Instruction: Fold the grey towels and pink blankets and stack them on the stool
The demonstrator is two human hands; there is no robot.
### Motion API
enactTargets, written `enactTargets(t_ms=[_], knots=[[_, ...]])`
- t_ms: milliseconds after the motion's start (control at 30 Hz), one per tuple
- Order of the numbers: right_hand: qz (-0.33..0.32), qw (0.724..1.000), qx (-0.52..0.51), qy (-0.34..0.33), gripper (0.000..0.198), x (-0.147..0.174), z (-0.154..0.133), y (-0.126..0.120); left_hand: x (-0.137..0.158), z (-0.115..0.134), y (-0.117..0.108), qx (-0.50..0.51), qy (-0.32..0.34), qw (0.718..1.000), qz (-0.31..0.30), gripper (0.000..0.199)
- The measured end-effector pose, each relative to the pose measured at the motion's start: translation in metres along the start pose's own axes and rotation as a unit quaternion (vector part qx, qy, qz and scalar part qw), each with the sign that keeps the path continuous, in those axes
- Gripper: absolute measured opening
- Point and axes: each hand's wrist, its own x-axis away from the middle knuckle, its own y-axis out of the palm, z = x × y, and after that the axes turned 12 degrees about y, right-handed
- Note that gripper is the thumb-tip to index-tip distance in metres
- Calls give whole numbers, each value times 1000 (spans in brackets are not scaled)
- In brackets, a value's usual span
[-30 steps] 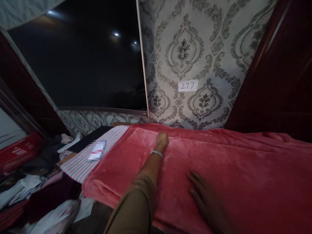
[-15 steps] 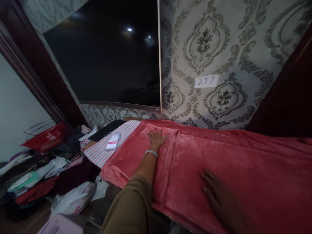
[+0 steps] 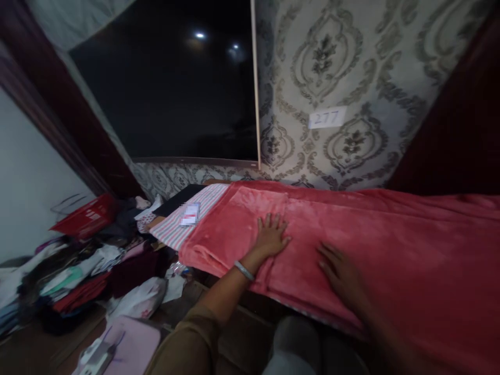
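Note:
A red plush blanket (image 3: 390,245) lies spread over a table or bench along the wall. My left hand (image 3: 271,237) rests flat on it near its left end, fingers apart, a silver bangle on the wrist. My right hand (image 3: 341,271) lies palm down on the blanket a little to the right, near the front edge. Neither hand holds anything. A fold line in the blanket runs just above my left hand.
A striped cloth (image 3: 183,224) with a small white card (image 3: 190,214) sticks out left of the blanket. Piled clothes (image 3: 74,276) and a red basket (image 3: 84,221) fill the floor at left. A dark screen (image 3: 167,88) and patterned wallpaper with a "277" label (image 3: 327,117) stand behind.
My left hand has slid back toward me across the blanket, from the far fold to the middle. The right hand stays flat. The view has shifted left and downward.

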Motion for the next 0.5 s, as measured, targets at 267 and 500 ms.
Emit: enactTargets(t_ms=[267,500], knots=[[-112,989,92,27,49,-2,-51,-40,-13,-6,-1,-45,-2,999,6,61],[-17,971,190,142,46,19,1,-149,-25,-10,-4,-80,5,997,12,61]])
